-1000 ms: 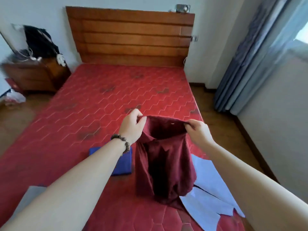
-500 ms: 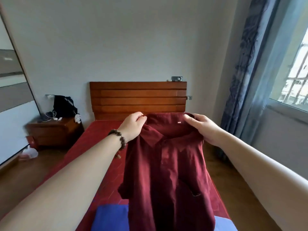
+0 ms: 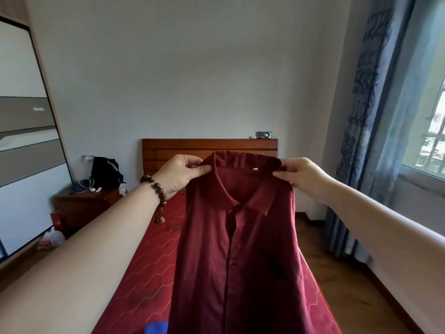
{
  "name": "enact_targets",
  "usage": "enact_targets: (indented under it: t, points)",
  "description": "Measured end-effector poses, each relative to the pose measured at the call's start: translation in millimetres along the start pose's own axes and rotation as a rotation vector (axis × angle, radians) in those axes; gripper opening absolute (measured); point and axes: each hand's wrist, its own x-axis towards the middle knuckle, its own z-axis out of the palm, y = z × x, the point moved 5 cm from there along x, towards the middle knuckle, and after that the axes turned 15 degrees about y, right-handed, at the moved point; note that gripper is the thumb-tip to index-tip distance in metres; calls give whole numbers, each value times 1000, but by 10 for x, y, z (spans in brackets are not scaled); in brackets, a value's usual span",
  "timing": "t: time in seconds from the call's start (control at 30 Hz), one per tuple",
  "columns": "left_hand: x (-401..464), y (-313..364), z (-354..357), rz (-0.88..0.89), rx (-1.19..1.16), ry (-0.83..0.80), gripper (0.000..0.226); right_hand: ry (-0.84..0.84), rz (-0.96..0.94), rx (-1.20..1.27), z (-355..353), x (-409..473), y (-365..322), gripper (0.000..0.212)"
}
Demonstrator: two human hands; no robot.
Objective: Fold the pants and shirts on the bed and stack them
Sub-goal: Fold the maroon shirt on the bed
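Hanging in the air between the two hands is a dark red collared shirt point(image 3: 240, 249), held up by its shoulders with the buttoned front facing the camera. The left hand point(image 3: 183, 175) pinches the shirt's left shoulder just beside the collar, thumb on top and fingers curled behind the cloth; a string of brown wooden beads point(image 3: 155, 190) circles that wrist. The right hand point(image 3: 301, 175) pinches the other shoulder at the collar's far end, thumb and forefinger closed on the fabric. The shirt drops straight down from the hands and runs out of view at the bottom edge. Below and beyond the hands lies the bed point(image 3: 154, 249) with its red hexagon-patterned cover, and a wooden headboard point(image 3: 168, 150) shows behind the collar. A scrap of blue cloth point(image 3: 156, 327) lies on the bed under the left forearm, just beside the shirt's lower edge. Off to the left of the left hand stands a wooden nightstand point(image 3: 84, 203) with a black bag point(image 3: 106, 171) on it. Blue curtains point(image 3: 366, 116) hang to the right of the right hand, beside a window
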Motion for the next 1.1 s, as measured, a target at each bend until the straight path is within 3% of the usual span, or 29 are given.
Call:
enact_targets:
  t: [0.1, 0.2, 0.33, 0.5, 0.6, 0.67, 0.73, 0.83, 0.93, 1.1]
  points:
    - [-1, 17, -49, 35, 63, 82, 19, 57, -57, -38, 87, -32, -86, 12]
    - [44, 83, -181, 158, 295, 167, 23, 27, -113, -134, 76, -47, -200, 32]
    - [84, 230, -268, 301, 441, 273, 21, 52, -141, -210, -17, 29, -314, 23]
    - [102, 423, -306, 407, 445, 471, 22, 203, -163, 47, -4, 70, -470, 16]
    - [149, 373, -282, 287, 387, 342, 20, 168, -116, 107, 1, 79, -489, 20]
    - [143, 324, -273, 201, 427, 223, 30, 30, -70, 65, -16, 75, -492, 19]
    - [80, 288, -257, 58, 225, 65, 42, -146, 25, 158, -42, 68, -460, 35]
    - [-29, 216, -186, -194, -59, -189, 33, -278, 124, 338, -25, 31, -440, 24]
    - [-73, 122, -92, -264, -5, -146, 8, -98, 42, 197, 18, 28, -372, 3]
    - [-22, 95, 55, -38, 243, 272, 7, 317, -109, -202, 103, 41, -406, 19]
